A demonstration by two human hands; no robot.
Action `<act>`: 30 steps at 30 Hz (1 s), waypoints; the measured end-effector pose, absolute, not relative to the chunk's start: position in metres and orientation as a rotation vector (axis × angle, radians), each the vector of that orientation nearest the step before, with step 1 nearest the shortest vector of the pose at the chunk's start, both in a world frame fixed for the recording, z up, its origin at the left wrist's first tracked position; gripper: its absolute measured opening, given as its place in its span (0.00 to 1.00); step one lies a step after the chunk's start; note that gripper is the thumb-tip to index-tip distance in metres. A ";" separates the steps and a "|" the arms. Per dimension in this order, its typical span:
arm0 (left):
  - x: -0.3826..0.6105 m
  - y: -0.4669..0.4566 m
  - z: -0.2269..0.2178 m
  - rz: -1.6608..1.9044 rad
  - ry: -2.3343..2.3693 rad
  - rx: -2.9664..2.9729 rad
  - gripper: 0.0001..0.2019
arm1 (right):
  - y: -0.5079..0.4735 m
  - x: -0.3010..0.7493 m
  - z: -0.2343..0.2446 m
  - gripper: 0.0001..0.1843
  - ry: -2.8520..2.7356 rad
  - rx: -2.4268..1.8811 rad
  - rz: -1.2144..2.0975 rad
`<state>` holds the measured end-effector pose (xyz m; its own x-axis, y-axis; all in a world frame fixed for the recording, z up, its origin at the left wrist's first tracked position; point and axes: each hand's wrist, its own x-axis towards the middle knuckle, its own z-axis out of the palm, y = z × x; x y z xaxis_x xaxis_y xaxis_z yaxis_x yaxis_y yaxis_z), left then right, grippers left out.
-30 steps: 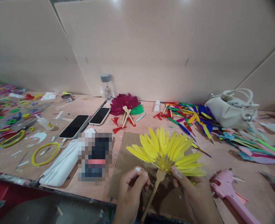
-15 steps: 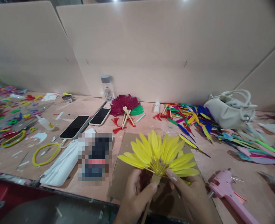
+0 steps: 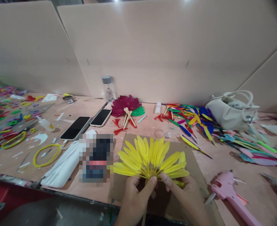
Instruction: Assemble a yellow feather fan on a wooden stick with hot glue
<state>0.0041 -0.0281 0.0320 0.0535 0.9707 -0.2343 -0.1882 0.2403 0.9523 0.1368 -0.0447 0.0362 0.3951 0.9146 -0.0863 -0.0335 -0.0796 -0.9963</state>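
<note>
A yellow feather fan spreads out above a brown cardboard sheet, its quills gathered at the bottom. My left hand grips the fan's base, the thumb pressed near the top of its thin wooden handle. My right hand pinches the quills on the right side, thumb on top; its other fingers are partly hidden under the feathers. To the right of my right hand lies a pink glue gun, its nozzle beside the cardboard.
Finished-looking maroon and green fans lie at the back. Loose coloured feathers and a white handbag are at the right. Phones, a white pouch, scissors and a glue bottle occupy the left.
The feather fan has shifted a little to the left and turned slightly. My left thumb has moved up to the quills' base; both hands keep hold.
</note>
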 end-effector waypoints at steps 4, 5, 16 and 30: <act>0.001 -0.027 0.029 1.043 1.095 0.969 0.17 | -0.045 0.139 0.033 0.27 -0.864 -1.420 1.005; 0.000 -0.026 0.028 1.044 1.093 0.964 0.17 | -0.045 0.139 0.032 0.27 -0.870 -1.409 1.005; -0.002 -0.020 0.019 1.028 1.178 0.951 0.14 | -0.042 0.144 0.024 0.21 -0.949 -1.323 1.011; -0.003 -0.017 0.005 1.029 1.124 0.979 0.24 | -0.064 0.193 0.056 0.23 -1.110 -1.533 0.478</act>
